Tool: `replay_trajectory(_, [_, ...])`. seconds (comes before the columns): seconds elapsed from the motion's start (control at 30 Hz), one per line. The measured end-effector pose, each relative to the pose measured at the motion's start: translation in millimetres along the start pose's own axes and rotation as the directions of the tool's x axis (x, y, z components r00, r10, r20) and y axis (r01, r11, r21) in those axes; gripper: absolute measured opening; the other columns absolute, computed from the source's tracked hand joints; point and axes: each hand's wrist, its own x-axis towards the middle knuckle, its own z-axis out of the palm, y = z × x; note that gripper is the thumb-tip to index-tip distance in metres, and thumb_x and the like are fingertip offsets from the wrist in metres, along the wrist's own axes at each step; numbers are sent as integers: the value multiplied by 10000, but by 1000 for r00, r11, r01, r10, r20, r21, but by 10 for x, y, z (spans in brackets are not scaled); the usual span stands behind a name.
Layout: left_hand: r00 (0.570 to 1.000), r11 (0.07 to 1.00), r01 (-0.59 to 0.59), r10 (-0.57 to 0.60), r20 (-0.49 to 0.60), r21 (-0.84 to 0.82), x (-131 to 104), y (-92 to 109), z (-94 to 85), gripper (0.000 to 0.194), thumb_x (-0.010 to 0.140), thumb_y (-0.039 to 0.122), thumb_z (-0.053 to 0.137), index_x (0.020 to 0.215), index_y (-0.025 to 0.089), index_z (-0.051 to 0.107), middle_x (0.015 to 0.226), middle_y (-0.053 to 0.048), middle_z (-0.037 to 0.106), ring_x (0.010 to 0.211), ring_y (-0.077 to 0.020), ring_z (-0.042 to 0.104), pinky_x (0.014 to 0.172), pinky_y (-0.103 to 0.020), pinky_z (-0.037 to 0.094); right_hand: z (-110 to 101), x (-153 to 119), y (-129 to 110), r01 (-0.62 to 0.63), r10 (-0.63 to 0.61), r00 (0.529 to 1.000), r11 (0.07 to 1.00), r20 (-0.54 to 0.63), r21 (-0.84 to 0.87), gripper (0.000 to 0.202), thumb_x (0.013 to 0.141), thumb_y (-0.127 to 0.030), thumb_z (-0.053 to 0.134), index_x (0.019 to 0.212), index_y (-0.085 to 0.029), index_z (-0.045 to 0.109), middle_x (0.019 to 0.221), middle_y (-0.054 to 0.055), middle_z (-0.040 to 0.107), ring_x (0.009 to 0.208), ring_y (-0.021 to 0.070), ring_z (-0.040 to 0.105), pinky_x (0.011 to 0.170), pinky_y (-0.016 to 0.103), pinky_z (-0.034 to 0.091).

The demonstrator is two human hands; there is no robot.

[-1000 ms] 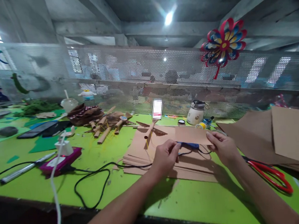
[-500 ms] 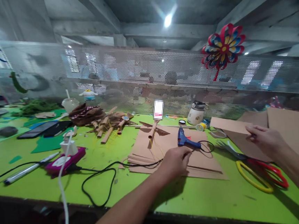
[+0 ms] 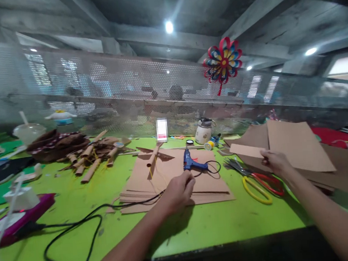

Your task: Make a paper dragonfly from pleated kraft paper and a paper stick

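Observation:
My right hand (image 3: 276, 161) pinches one end of a narrow brown card strip (image 3: 246, 150) above the right side of the table. Just below the strip lie scissors (image 3: 254, 179) with one yellow and one red handle loop, blades pointing away to the left. My left hand (image 3: 179, 190) is closed over the front part of a stack of brown card sheets (image 3: 177, 162); whatever its fingers hold is hidden. Right beyond it, a blue glue gun (image 3: 191, 161) lies on the stack. Also on the sheets rests a rolled brown paper tube (image 3: 153, 154) with yellow threads.
More brown card (image 3: 299, 146) lies at the right. Several paper tubes (image 3: 90, 170) with yellow threads are heaped at the left, near a purple power strip (image 3: 32, 214). A black cable (image 3: 100, 210) crosses the front. A white jar (image 3: 203, 132) stands before the perforated screen (image 3: 121, 86).
The view has turned to the right, showing more of the brown card there. My hands keep about the same places over the table, the strip still in the right one.

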Motion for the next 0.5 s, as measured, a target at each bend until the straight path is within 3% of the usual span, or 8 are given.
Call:
replay_trajectory(0.2, [996,998,56,-54,65,-30,-5,-52,3,176,866,273,399,885,172,542,596,13,554,547,-119,494,547,-225,351,85,15,92,-46,46,999,999,-15,-20,280,521,-303,732,551,-150,499,455,-56,432,374,50,383,313,165,345])
replay_trajectory(0.37, [983,983,150,-137,121,-102,-10,-71,51,191,851,310,440,760,161,519,568,4,570,501,-105,499,495,-205,349,136,56,161,-29,30,1000,995,2,-96,316,525,-381,705,538,-162,478,447,-58,424,367,61,393,337,185,340])
replay_trajectory(0.5, [970,970,198,-174,169,-139,-33,-15,48,237,872,356,423,771,162,513,573,-4,578,484,-101,500,503,-209,363,188,114,197,1,1,1000,972,10,-236,289,563,-406,652,522,-164,500,431,-25,460,372,86,409,367,220,354])
